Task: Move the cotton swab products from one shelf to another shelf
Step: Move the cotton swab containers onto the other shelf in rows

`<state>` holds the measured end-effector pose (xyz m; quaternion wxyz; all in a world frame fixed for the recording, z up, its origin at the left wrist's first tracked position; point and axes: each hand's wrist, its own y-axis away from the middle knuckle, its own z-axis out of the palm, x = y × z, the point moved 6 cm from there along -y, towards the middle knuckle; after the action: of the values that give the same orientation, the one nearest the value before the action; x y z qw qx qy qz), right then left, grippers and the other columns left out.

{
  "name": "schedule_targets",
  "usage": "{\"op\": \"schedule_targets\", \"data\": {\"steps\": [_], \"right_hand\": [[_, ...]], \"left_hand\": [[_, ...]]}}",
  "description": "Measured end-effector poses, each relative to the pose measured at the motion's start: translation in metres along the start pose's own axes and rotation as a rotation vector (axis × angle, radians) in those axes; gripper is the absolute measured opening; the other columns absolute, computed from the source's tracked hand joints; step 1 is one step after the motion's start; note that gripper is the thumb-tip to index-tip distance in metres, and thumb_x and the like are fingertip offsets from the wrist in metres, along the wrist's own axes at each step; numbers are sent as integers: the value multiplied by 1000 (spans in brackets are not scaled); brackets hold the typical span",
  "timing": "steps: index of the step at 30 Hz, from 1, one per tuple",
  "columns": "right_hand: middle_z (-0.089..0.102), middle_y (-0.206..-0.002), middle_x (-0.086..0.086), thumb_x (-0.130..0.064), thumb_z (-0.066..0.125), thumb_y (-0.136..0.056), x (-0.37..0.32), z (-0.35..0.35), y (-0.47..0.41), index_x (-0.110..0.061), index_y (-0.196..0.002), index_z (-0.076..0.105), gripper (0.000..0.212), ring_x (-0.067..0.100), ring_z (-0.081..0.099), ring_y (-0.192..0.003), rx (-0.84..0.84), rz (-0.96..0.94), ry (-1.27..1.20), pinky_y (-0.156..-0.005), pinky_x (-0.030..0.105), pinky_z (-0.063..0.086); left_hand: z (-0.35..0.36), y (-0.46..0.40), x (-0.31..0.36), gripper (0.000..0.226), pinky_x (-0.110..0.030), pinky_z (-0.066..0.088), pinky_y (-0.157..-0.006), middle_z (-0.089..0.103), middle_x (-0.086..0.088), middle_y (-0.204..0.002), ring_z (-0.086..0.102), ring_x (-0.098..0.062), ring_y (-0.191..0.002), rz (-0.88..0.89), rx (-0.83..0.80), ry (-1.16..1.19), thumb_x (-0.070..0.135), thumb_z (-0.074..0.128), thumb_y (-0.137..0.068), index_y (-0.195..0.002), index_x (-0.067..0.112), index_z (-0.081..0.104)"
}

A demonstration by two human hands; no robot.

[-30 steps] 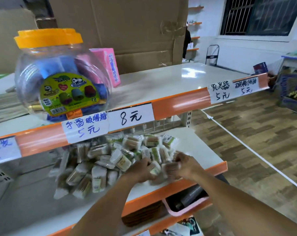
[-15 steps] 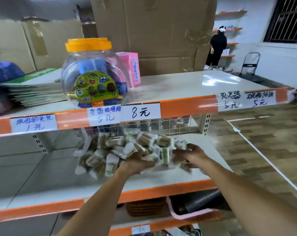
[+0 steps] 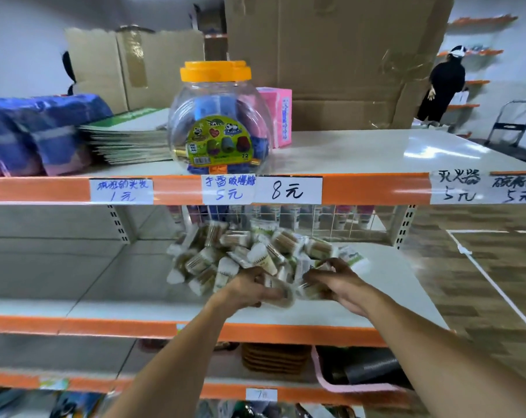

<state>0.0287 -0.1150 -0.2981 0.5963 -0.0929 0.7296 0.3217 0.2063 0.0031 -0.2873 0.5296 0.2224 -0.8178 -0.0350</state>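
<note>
A heap of several small clear packs of cotton swabs (image 3: 225,251) lies on the middle shelf (image 3: 74,300), under the orange rail of the top shelf (image 3: 361,155). Both my hands are at the near side of the heap. My left hand (image 3: 249,289) grips packs at the heap's front, fingers curled round them. My right hand (image 3: 334,283) grips more packs just to the right. The two handfuls touch each other, and the packs under my palms are partly hidden.
On the top shelf stand a clear jar with a yellow lid (image 3: 219,122), a pink box (image 3: 278,116), a stack of booklets (image 3: 129,137) and blue bags (image 3: 35,131). Cardboard boxes rise behind. A pink basket (image 3: 325,375) sits on the shelf below. A person (image 3: 442,86) stands far right.
The view has pulled back and swung left, showing more of the shelves. My hands stay clutching packs at the front of the heap and have drawn them slightly toward me.
</note>
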Motion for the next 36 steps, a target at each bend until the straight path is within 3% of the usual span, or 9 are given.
{"op": "schedule_targets", "data": {"steps": [5, 8, 10, 15, 20, 23, 28, 32, 36], "right_hand": [[75, -98, 12, -11, 93, -58, -10, 18, -9, -21, -119, 56, 72, 25, 73, -89, -111, 33, 121, -72, 34, 60], [66, -68, -2, -20, 94, -59, -23, 33, -17, -15, -91, 56, 50, 9, 65, -61, -135, -22, 196, -48, 22, 46], [64, -60, -11, -25, 91, -66, -27, 47, -22, -25, -95, 55, 46, 3, 61, -54, -148, -37, 166, -46, 20, 42], [75, -101, 10, -33, 93, -61, -32, 88, -26, -28, -132, 50, 83, 25, 73, -87, -191, -13, 91, -69, 38, 61], [72, -107, 11, -27, 90, -67, -44, 125, -32, -23, -119, 63, 59, 21, 70, -87, -174, -79, 145, -69, 32, 57], [72, -101, 0, -31, 90, -68, -49, 146, -35, -34, -117, 56, 59, 18, 70, -87, -207, -58, 146, -69, 31, 59], [66, -99, 2, -35, 83, -75, -53, 189, -28, -28, -105, 59, 39, 18, 65, -89, -372, 7, 231, -79, 33, 58], [70, -87, 1, -47, 87, -48, -48, 232, -31, -21, -106, 67, 67, 21, 67, -88, -458, 66, 393, -88, 37, 56], [59, -79, 4, -30, 66, -92, -48, 279, -30, -20, -82, 63, 15, 13, 54, -66, -575, 77, 530, -65, 22, 46]], "left_hand": [[-21, -4, -7, 49, -30, 53, -78, 54, -1, -91, 56, -15, -82, -9, -9, 8, 30, 85, -74, -112, 13, 59], [-40, -6, -13, 55, -33, 58, -81, 62, -6, -103, 64, -20, -89, -38, 36, 56, 24, 88, -70, -113, 18, 54], [-54, -5, -19, 55, -25, 57, -71, 61, -4, -101, 64, -18, -85, -37, 76, 71, 22, 88, -69, -111, 19, 51], [-85, -1, -34, 47, -23, 50, -75, 57, 12, -88, 59, -13, -88, 4, 95, 30, 22, 89, -68, -97, 29, 53], [-114, 9, -57, 32, -18, 45, -71, 55, 11, -73, 53, -8, -76, 58, 68, 94, 11, 85, -73, -71, 25, 57], [-137, 19, -68, 23, -19, 49, -74, 61, 5, -85, 59, -6, -82, 54, 106, 112, 12, 85, -71, -85, 14, 67], [-166, 37, -95, 81, -24, 53, -80, 70, 4, -105, 65, -9, -92, -12, 201, 74, 46, 89, -44, -117, 17, 69], [-187, 64, -110, 60, -18, 45, -66, 66, 6, -95, 59, -6, -81, -47, 280, -58, 40, 87, -64, -118, 24, 68], [-209, 97, -135, 57, -24, 49, -73, 69, 6, -94, 62, -11, -84, -103, 372, 0, 41, 87, -62, -114, 26, 70]]}}
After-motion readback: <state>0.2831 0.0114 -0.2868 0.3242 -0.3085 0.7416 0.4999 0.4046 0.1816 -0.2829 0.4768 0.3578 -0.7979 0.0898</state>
